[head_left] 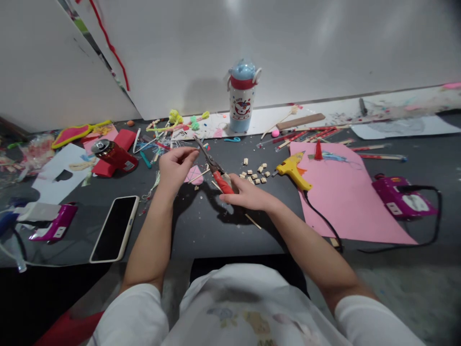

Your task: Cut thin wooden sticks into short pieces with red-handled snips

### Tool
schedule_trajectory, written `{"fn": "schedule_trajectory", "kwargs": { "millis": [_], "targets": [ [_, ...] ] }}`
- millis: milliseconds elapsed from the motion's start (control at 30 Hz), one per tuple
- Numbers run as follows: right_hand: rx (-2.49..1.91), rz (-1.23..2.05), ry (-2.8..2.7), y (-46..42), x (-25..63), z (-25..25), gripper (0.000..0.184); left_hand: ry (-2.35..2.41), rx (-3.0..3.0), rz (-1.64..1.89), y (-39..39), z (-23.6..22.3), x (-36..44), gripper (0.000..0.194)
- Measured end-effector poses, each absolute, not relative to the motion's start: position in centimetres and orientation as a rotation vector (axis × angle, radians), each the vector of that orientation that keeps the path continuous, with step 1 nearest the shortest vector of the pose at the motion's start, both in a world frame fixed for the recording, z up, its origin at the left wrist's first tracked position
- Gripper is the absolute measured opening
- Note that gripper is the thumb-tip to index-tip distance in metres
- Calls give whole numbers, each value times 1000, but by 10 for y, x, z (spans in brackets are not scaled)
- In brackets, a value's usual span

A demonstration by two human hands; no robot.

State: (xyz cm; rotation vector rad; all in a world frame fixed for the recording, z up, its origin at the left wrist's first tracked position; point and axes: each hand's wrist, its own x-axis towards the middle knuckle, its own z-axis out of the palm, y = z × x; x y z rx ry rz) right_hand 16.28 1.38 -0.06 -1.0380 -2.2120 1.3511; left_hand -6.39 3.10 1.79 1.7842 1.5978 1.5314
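Observation:
My right hand point(248, 192) is wrapped round the red handles of a pair of snips point(222, 181), whose dark metal jaws point away and to the left. Close to the jaws, my left hand point(176, 166) has its thumb and fingertips pinched together; whatever is between them is too small to make out. Under the hands lies a small pink paper piece point(194, 175) with crossing lines, with thin wooden sticks near it. Several short, pale wooden pieces point(255, 175) are scattered just beyond my right hand. A loose thin stick point(253, 221) rests nearer to me.
A yellow glue gun point(295, 172) lies partly on pink paper point(342, 202), its cord trailing forward. Purple power strips point(403, 197) sit at right and left. A phone point(114, 229), a red can point(115, 156) and a bottle point(242, 96) stand or lie around the dark table.

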Motion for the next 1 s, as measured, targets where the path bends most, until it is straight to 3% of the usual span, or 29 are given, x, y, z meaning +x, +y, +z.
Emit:
{"fn": "schedule_trajectory", "kwargs": {
  "millis": [200,667,1000],
  "targets": [
    [-1010,1348,-2229,14,162,-2,41,1653,2223,1518,27,20,-66,17],
    [-996,1414,-2245,10,163,4,43,1573,1887,1475,25,28,-69,11],
    [-976,1447,-2198,12,161,-5,43,1648,1898,1413,27,27,-65,19]
  ]
}}
